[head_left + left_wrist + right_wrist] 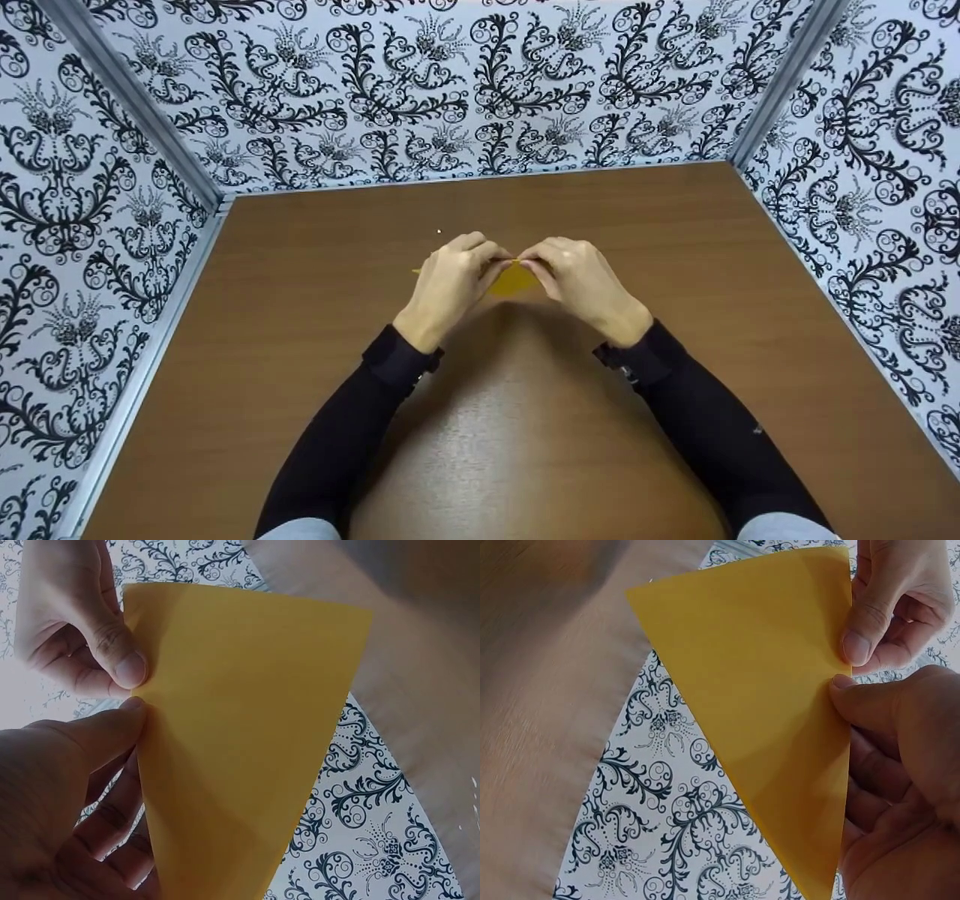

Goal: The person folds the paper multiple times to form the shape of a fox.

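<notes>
A yellow sheet of paper [514, 280], triangular in outline, hangs between the two hands over the table. My left hand [454, 281] pinches its upper edge between thumb and fingers. Close beside it, my right hand [581, 283] pinches the same edge, the two thumbs nearly meeting. In the left wrist view the paper [232, 712] spreads wide and smooth, with its edge held by both thumbs. The right wrist view shows the paper's [750, 682] slanted side running down to a narrow lower end. In the head view the hands hide much of it.
The brown wooden table [247, 360] lies beneath the hands. Walls with black floral patterns [420, 90] rise at the back and both sides, joined by grey metal posts [780, 82]. A tiny pale speck [439, 231] lies on the table beyond the left hand.
</notes>
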The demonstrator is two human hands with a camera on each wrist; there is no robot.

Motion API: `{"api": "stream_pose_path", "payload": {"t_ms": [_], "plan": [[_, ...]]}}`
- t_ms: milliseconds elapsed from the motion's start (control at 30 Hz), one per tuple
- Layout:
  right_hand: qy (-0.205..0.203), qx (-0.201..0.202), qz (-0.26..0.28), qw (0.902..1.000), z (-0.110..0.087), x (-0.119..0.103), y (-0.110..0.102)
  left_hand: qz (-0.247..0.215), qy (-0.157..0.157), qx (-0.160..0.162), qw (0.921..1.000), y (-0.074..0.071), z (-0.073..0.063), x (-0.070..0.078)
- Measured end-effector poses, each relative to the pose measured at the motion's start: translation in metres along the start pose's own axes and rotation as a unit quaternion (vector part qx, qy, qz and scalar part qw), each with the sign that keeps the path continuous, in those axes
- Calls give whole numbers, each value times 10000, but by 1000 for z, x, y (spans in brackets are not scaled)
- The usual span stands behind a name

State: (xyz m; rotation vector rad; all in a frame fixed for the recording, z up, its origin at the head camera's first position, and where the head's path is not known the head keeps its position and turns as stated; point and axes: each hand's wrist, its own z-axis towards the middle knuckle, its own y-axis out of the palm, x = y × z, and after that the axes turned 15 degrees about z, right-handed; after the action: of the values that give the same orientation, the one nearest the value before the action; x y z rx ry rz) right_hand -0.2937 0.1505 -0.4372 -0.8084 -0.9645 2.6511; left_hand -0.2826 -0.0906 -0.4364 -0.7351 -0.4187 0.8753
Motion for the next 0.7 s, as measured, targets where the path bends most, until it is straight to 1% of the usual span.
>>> {"api": "stream_pose_path", "payload": {"t_ms": [133, 333, 500, 700], "plan": [[-20, -12, 4, 10000, 0, 0, 0, -41, 6, -66, 10000, -1, 0, 1], [-40, -23, 14, 10000, 2, 0, -3, 34, -109, -223, 9997, -6, 1, -3], [18, 24, 24, 10000, 1, 2, -9, 25, -219, -281, 9994, -11, 2, -9], [75, 81, 6, 9999, 0, 7, -14, -4, -411, -362, 9985, -18, 1, -21]]}}
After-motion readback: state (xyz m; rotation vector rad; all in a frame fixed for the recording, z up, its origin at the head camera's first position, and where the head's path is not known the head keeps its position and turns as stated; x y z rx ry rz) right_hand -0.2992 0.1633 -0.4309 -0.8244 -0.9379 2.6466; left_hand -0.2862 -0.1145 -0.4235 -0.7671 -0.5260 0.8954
